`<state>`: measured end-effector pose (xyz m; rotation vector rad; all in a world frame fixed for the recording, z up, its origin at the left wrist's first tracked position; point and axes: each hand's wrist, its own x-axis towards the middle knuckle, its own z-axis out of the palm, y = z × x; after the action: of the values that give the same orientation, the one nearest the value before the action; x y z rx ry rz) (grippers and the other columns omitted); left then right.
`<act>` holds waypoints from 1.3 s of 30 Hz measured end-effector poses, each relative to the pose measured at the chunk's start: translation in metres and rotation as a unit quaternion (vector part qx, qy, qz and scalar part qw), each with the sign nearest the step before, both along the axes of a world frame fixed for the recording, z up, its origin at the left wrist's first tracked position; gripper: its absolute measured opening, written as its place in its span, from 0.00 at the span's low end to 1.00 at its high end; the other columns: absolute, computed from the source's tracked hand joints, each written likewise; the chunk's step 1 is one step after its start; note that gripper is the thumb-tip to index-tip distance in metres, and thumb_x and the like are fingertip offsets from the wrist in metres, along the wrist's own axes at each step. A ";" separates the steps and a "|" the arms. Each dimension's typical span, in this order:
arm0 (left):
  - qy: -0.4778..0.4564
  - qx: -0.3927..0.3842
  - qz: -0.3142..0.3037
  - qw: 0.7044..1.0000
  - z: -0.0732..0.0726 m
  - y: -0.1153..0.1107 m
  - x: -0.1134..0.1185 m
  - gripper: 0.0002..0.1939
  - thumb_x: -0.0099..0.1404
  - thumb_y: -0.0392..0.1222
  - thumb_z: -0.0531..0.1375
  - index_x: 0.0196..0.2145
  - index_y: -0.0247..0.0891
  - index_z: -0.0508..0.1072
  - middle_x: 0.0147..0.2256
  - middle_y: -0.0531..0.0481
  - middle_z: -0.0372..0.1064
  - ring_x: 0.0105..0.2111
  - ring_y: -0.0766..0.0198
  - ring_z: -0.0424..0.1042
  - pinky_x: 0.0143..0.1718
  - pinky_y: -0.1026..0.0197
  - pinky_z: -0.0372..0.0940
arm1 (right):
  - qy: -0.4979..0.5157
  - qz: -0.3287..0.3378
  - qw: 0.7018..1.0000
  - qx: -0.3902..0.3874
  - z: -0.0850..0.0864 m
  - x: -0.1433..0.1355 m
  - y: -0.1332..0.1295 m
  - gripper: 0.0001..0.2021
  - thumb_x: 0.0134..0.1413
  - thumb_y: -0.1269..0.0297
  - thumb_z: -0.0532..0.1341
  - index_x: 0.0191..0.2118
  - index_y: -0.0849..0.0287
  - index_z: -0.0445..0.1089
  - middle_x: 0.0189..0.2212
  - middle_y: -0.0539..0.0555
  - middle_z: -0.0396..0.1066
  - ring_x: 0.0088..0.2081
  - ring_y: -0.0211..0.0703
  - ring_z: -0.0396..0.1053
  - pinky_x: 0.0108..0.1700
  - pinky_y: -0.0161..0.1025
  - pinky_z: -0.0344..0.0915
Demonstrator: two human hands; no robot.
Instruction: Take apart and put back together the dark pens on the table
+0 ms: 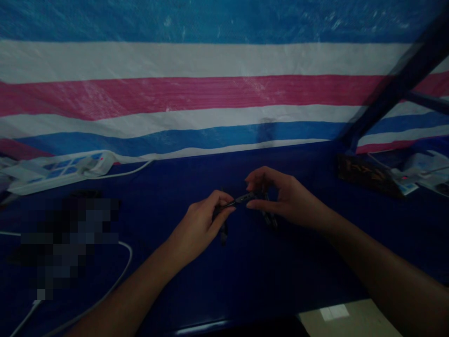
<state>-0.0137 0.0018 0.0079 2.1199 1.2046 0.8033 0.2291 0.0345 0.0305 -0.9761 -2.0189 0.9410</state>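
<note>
- Left grip [201, 222]: thumb and forefinger pinched together on the thin near end of a small dark item [242, 199].
- Right grip [280, 192]: thumb and fingers parted, a gap between the tips; dark item reaching in between them. Firmness of hold: cannot tell.
- Dark item between both hands, over the middle of the blue surface [280, 271]; slim greyish middle part, darker pieces hanging below each hand. Exact kind unclear in low light; contact with surface also unclear.
- At left, near the back edge: white power strip [63, 171], plug seated at its right end.
- In front of it: dark object [77, 234], mostly pixelated, white cable [130, 257] looping beside it.
- At far right: dark patterned box [368, 175], pale clutter just beside.
- Behind everything: striped sheet [210, 93] in blue, white and red.
</note>
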 end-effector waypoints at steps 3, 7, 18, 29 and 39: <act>0.000 -0.005 -0.004 1.000 0.001 0.001 0.001 0.04 0.76 0.41 0.58 0.46 0.41 0.72 0.34 0.54 0.77 0.28 0.66 0.76 0.29 0.65 0.66 | -0.023 -0.020 0.999 -0.015 0.000 0.000 0.000 0.12 0.62 0.60 0.67 0.48 0.58 0.72 0.36 0.52 0.78 0.36 0.41 0.74 0.37 0.39 0.68; 0.006 -0.004 -0.001 1.000 0.001 0.001 0.002 0.05 0.76 0.40 0.57 0.46 0.41 0.71 0.32 0.54 0.76 0.26 0.67 0.74 0.26 0.66 0.64 | -0.013 -0.002 1.000 0.028 0.001 0.001 0.000 0.12 0.58 0.66 0.69 0.47 0.58 0.72 0.40 0.53 0.78 0.39 0.42 0.74 0.39 0.38 0.69; 0.013 -0.002 0.008 1.000 0.002 0.000 0.000 0.06 0.77 0.42 0.56 0.49 0.41 0.70 0.35 0.53 0.77 0.27 0.66 0.76 0.27 0.66 0.65 | 0.167 -0.049 0.984 -0.035 0.001 0.001 0.006 0.13 0.51 0.65 0.75 0.40 0.57 0.73 0.37 0.52 0.78 0.39 0.42 0.77 0.44 0.41 0.75; -0.021 0.001 0.023 1.000 -0.002 0.001 0.000 0.08 0.77 0.44 0.55 0.49 0.40 0.69 0.37 0.50 0.78 0.33 0.63 0.78 0.30 0.63 0.69 | 0.258 -0.155 0.953 0.021 0.009 0.003 0.007 0.15 0.51 0.67 0.74 0.41 0.54 0.69 0.38 0.50 0.76 0.43 0.44 0.79 0.51 0.46 0.78; -0.049 0.002 0.008 0.999 -0.001 -0.004 0.003 0.05 0.77 0.42 0.56 0.48 0.40 0.69 0.34 0.52 0.78 0.31 0.65 0.77 0.30 0.65 0.68 | 0.249 -0.039 0.965 -0.077 0.001 -0.005 -0.001 0.13 0.52 0.66 0.75 0.38 0.56 0.71 0.37 0.51 0.79 0.43 0.44 0.80 0.49 0.44 0.77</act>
<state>-0.0112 -0.0020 0.0068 2.0508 1.1718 0.9061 0.2240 0.0338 0.0314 -0.7929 -1.4941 1.1784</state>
